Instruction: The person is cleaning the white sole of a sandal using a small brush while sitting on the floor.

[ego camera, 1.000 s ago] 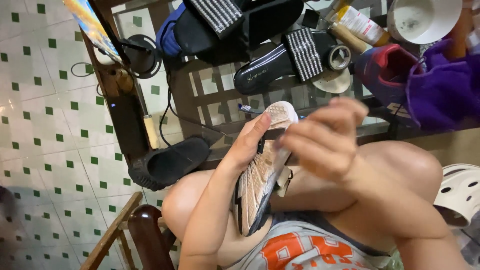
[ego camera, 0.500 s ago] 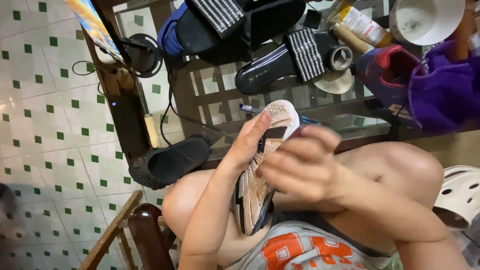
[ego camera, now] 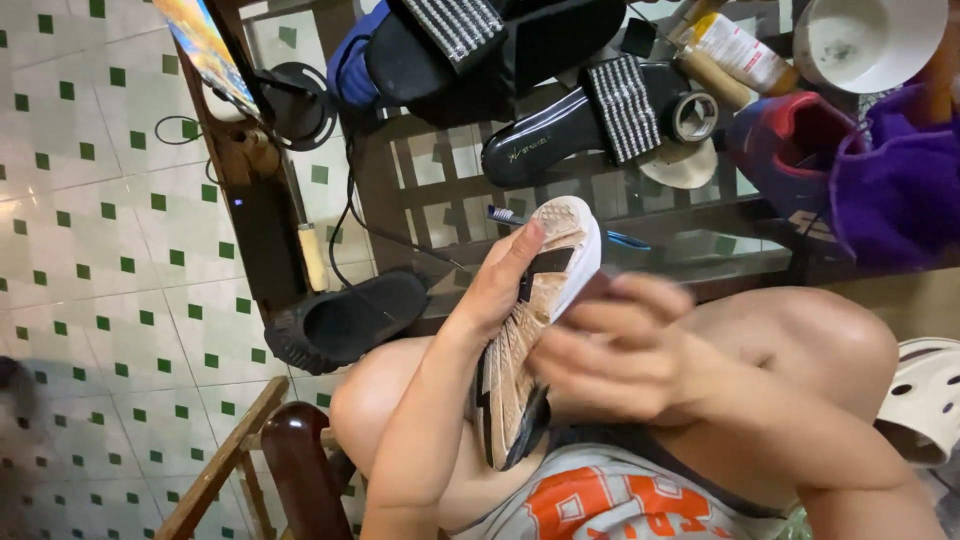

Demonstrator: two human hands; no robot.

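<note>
Shoe (ego camera: 530, 340) rests sole-up over my lap, toe toward twelve o'clock, heel down at my shorts. My left hand (ego camera: 500, 290) grips its edge from nine o'clock, fingers curled round the side, thumb (ego camera: 522, 245) pressed on the sole near the toe. My right hand (ego camera: 620, 355) lies at three o'clock against the shoe, blurred, fingers loosely bent; I cannot tell what they pinch. Beyond the toe a toothbrush (ego camera: 505, 214) lies on the glass table (ego camera: 440, 190), with a black sandal (ego camera: 590, 125) at one o'clock. A black slipper (ego camera: 350, 320) sits on the floor at nine.
</note>
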